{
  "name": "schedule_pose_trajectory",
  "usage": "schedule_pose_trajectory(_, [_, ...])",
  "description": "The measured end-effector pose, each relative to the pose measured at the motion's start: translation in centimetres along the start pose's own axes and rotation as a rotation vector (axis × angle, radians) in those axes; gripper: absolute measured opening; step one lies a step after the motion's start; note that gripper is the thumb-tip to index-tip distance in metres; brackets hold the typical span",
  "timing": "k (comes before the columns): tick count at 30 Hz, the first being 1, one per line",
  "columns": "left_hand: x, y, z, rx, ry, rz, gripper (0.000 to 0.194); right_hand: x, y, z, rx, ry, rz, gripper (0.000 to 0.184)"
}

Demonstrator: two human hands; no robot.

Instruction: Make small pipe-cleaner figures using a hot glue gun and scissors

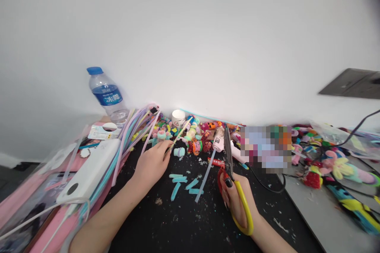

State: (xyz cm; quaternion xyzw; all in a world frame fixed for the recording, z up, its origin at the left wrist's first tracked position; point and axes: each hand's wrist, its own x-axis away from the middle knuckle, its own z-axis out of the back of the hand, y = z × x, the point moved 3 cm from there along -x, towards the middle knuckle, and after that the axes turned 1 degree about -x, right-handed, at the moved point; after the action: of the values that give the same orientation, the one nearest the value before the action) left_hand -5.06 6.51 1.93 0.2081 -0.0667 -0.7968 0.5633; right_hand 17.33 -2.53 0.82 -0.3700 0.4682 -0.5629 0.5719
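My left hand rests on the black mat and pinches a thin pale yellow pipe cleaner that slants up to the right. My right hand is closed round the red and yellow handles of scissors, whose closed blades point away from me. Between the hands lie several short turquoise pipe-cleaner pieces and a clear glue stick.
A water bottle stands at the white wall. A bundle of pastel pipe cleaners, a white power bank, a small white cup, a pink glue gun and many fuzzy figures crowd the back. Cables run right.
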Motion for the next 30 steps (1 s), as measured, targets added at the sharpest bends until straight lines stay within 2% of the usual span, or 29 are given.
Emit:
schedule_pose_trajectory(4, [-0.1,-0.3,-0.3,0.038,-0.033,0.014,0.027,0.0,0.0,0.0,0.018,0.005,0.008,0.048])
schedule_pose_trajectory(6, [-0.2,-0.3,-0.2,0.101,0.016,0.0,0.028,0.0,0.0,0.1,0.047,0.011,0.03,0.047])
schedule_pose_trajectory(8, [-0.2,-0.1,0.2,0.214,0.117,0.007,0.026,0.0,-0.3,0.4,0.119,0.023,0.08,0.044])
schedule_pose_trajectory(11, [0.0,0.1,0.8,0.519,0.214,0.097,0.016,-0.1,-0.8,0.9,0.312,0.048,0.188,0.035])
schedule_pose_trajectory(14, [0.0,0.4,0.9,0.902,0.184,0.2,0.015,-0.4,-1.0,1.4,0.503,0.07,0.243,0.025])
schedule_pose_trajectory(18, [-0.4,0.4,0.8,1.325,0.142,0.295,0.012,-1.2,-1.1,2.2,0.714,0.107,0.215,0.017])
schedule_pose_trajectory(20, [-0.6,0.4,0.8,1.518,0.094,0.352,0.011,-1.7,-1.5,2.8,0.782,0.039,0.24,0.009])
schedule_pose_trajectory(22, [-0.7,0.5,1.0,1.671,0.027,0.398,0.01,-2.0,-2.0,3.5,0.821,-0.129,0.249,0.015])
schedule_pose_trajectory(23, [-0.8,0.5,1.2,1.733,-0.008,0.413,0.01,-2.1,-2.2,4.0,0.841,-0.225,0.229,0.014])
schedule_pose_trajectory(25, [-0.7,0.6,1.7,1.841,-0.045,0.427,0.01,-2.0,-2.5,5.2,0.858,-0.334,0.151,0.015])
schedule_pose_trajectory(30, [-0.7,0.2,2.1,2.071,-0.072,0.485,0.029,-0.9,-2.7,8.2,0.887,-0.409,-0.045,0.018])
